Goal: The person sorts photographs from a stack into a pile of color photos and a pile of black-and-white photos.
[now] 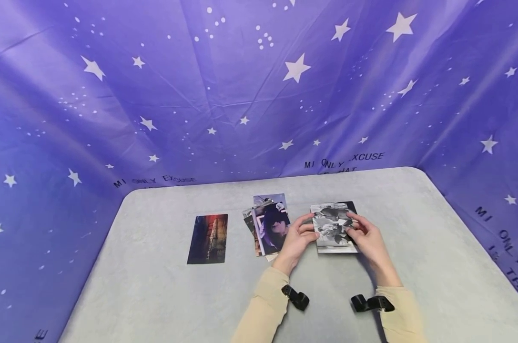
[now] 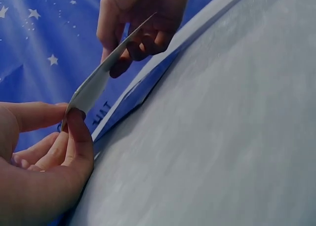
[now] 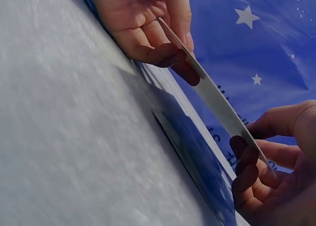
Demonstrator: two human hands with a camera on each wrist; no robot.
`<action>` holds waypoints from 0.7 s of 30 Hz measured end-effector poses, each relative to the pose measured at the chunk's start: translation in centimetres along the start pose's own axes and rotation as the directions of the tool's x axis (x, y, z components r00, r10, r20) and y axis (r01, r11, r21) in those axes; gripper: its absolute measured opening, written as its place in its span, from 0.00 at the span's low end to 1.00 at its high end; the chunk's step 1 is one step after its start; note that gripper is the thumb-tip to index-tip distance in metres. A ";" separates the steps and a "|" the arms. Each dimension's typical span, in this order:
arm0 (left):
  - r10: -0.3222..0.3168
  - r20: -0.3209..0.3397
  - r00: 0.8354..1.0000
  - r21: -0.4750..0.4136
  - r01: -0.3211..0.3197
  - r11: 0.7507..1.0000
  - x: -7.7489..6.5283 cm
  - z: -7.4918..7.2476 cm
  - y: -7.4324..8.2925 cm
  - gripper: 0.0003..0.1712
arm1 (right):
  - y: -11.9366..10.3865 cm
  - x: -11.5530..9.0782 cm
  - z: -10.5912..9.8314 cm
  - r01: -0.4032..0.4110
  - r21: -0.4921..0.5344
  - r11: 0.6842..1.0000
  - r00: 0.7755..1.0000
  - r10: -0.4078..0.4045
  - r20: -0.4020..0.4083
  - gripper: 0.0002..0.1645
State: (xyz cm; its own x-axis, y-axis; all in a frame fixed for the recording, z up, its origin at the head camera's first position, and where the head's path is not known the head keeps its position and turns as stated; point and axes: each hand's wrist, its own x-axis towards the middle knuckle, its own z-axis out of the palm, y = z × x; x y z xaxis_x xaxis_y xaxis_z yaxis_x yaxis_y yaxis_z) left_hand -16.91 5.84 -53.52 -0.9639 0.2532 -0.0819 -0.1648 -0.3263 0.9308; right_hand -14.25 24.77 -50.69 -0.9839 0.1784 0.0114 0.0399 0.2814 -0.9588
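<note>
The left hand (image 1: 295, 241) and right hand (image 1: 368, 237) pinch the 2 side edges of the black-and-white card (image 1: 333, 227), raised off the table (image 1: 164, 300) to the right of the card pile (image 1: 273, 229); a dark red-lit card (image 1: 208, 239) lies left of that pile. Light, even pressure, thumbs kept to the margins, should probably avoid bending or smudging the held print.

The head camera looks forward and down across the tabletop (image 1: 156, 295), farthest back, taking in the starry backdrop (image 1: 224, 71) behind. The left wrist camera sits close and low, tilted, facing past the left hand (image 1: 294, 242); the right wrist camera mirrors it past the right hand (image 1: 369, 240). Both share the two hands and the held picture (image 2: 92, 94), seen nearly edge-on.
</note>
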 end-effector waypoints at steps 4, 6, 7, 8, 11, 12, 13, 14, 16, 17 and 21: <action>0.005 -0.018 1.000 0.002 -0.005 1.000 0.4 1.3 -0.6 0.34 | 0.2 0.3 -1.0 0.006 -0.104 0.995 1.000 -0.008 -0.017 0.28; 0.002 -0.029 1.000 0.013 -0.001 1.000 0.6 1.7 -0.8 0.34 | 0.4 0.5 -1.3 0.012 -0.142 0.990 1.000 -0.014 -0.010 0.28; 0.000 -0.034 0.999 0.019 0.001 1.000 0.7 1.8 -0.8 0.34 | 0.5 0.6 -1.5 0.021 -0.160 0.987 1.000 -0.022 -0.004 0.28; -0.003 -0.039 0.999 0.026 0.004 1.000 0.8 2.0 -0.9 0.34 | 0.6 0.7 -1.6 0.031 -0.176 0.984 0.999 -0.032 -0.002 0.27; -0.009 -0.052 0.999 0.046 0.012 0.999 1.1 2.5 -0.9 0.33 | 0.8 1.1 -2.0 0.069 -0.240 0.968 0.997 -0.072 -0.003 0.25; -0.007 -0.059 0.998 0.065 0.011 0.998 1.2 2.7 -0.9 0.33 | 0.9 1.2 -2.1 0.082 -0.273 0.959 0.996 -0.087 -0.005 0.25; -0.009 -0.069 0.998 0.081 0.014 0.997 1.2 2.9 -0.8 0.33 | 0.9 1.3 -2.1 0.094 -0.306 0.948 0.995 -0.101 -0.005 0.24; -0.008 -0.082 0.997 0.102 0.016 0.995 1.3 3.0 -0.8 0.33 | 0.9 1.4 -2.2 0.102 -0.334 0.937 0.994 -0.110 -0.004 0.24; -0.002 -0.110 0.994 0.162 0.019 0.987 1.4 3.3 -0.7 0.32 | 1.0 1.6 -2.3 0.116 -0.383 0.916 0.992 -0.123 0.006 0.24; 0.004 -0.127 0.992 0.198 0.022 0.980 1.4 3.4 -0.6 0.32 | 1.0 1.7 -2.3 0.120 -0.403 0.907 0.992 -0.125 0.014 0.24; 0.025 -0.176 0.984 0.331 0.035 0.943 1.5 3.8 -0.4 0.32 | 1.1 2.0 -2.3 0.124 -0.445 0.887 0.992 -0.120 0.038 0.24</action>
State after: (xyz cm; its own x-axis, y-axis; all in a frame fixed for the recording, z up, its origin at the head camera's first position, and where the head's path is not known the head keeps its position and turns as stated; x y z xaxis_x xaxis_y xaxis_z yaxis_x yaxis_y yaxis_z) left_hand -17.49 9.77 -52.64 -0.9895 0.0810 -0.1195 -0.1196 0.0029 0.9928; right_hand -15.77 27.60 -51.03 -0.9875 0.1074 0.1156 -0.0093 0.6916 -0.7222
